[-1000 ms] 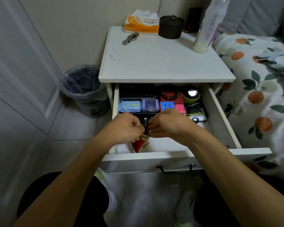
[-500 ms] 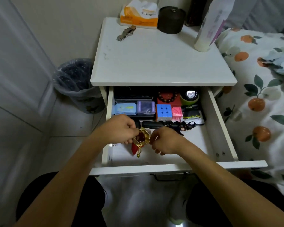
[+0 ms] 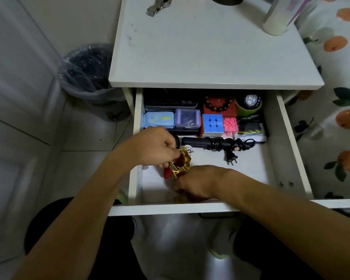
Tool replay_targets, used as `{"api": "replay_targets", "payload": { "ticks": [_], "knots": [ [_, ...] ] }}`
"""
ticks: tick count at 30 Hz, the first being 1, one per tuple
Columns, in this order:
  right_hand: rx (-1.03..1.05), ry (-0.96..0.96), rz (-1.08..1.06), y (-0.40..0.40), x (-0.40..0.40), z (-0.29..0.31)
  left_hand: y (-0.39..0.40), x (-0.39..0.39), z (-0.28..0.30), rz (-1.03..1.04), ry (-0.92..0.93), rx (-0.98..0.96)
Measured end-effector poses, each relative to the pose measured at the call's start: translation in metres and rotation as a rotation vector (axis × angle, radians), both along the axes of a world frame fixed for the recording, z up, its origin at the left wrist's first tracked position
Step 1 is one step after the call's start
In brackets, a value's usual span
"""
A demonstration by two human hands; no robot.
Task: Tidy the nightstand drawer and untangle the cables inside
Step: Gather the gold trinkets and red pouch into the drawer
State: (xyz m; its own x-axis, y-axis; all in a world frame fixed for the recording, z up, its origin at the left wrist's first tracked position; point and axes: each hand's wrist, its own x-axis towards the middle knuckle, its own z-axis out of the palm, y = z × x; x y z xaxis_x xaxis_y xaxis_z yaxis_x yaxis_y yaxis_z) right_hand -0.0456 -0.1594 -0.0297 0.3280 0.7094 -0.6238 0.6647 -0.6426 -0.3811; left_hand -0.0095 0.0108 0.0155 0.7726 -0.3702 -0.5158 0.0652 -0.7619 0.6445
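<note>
The white drawer (image 3: 291, 138) is pulled out. My left hand (image 3: 156, 146) grips a small red pouch with a gold rim (image 3: 181, 162), its mouth held open over the drawer's front left. Just below the pouch, my right hand (image 3: 198, 182) reaches down to the drawer floor, its fingers curled over small gold pieces (image 3: 177, 198); the fingertips are hidden. A coiled black cable (image 3: 226, 143) with a two-pin plug (image 3: 230, 158) lies mid-drawer beside a black bar-shaped device (image 3: 194, 141).
Along the drawer's back sit a blue packet (image 3: 159, 120), a purple box (image 3: 188, 118), a blue puzzle cube (image 3: 213, 123), a pink block (image 3: 229, 124), a bead bracelet on a red box (image 3: 219, 103) and a watch (image 3: 251, 101). The nightstand top (image 3: 210, 53) holds a white bottle (image 3: 277, 19). A lined bin (image 3: 87, 67) stands left, the bed (image 3: 341, 98) right.
My right hand left the pouch and dropped toward the drawer's front. My left hand kept hold of the pouch, whose mouth now gapes open. The view tilted down and closer.
</note>
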Motion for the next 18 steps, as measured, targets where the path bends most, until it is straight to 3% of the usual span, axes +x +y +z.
{"api": "replay_targets", "payload": {
  "ticks": [5,18],
  "knots": [
    [-0.021,-0.089,0.144,0.001,0.003,-0.001,0.000,-0.003,-0.002,0.007,-0.011,-0.017],
    [0.059,-0.061,-0.118,-0.010,0.005,-0.002,-0.003,-0.003,-0.003,0.018,0.027,-0.015]
  ]
}}
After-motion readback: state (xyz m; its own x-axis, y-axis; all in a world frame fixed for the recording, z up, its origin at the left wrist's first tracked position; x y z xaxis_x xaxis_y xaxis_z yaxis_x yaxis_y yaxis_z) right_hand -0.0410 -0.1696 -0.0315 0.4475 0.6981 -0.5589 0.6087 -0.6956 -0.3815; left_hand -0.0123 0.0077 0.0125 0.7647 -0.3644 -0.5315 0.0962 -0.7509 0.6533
